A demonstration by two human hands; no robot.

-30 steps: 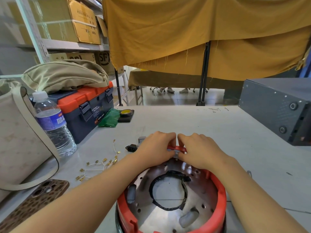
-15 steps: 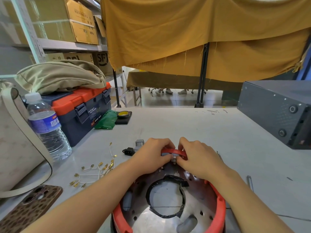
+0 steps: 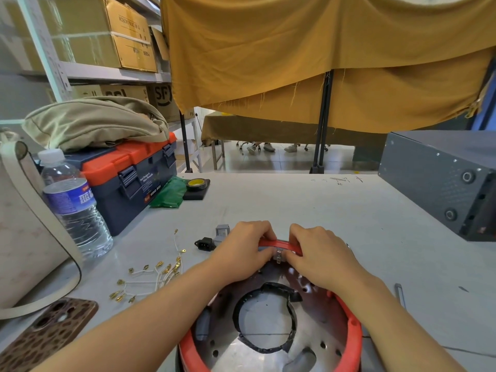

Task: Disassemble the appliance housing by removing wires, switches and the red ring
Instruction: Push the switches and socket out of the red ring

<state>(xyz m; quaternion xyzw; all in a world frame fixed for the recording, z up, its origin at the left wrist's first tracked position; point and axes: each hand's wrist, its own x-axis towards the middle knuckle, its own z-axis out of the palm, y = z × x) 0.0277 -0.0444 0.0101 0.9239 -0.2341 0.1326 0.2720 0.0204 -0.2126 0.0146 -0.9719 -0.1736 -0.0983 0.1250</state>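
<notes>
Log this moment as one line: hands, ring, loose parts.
left hand grips red ring far edge | right hand grips same | ring on housing | wires out, on table

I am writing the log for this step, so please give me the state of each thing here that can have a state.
Red ring: still on the housing, gripped at its far edge.
Left hand: fingers curled on the ring.
Right hand: fingers curled on the ring.
Wires: already out, loose on the table.
Black socket: out, on the table.
Toolbox: closed, a bag on top.
Bottle: upright, capped.
</notes>
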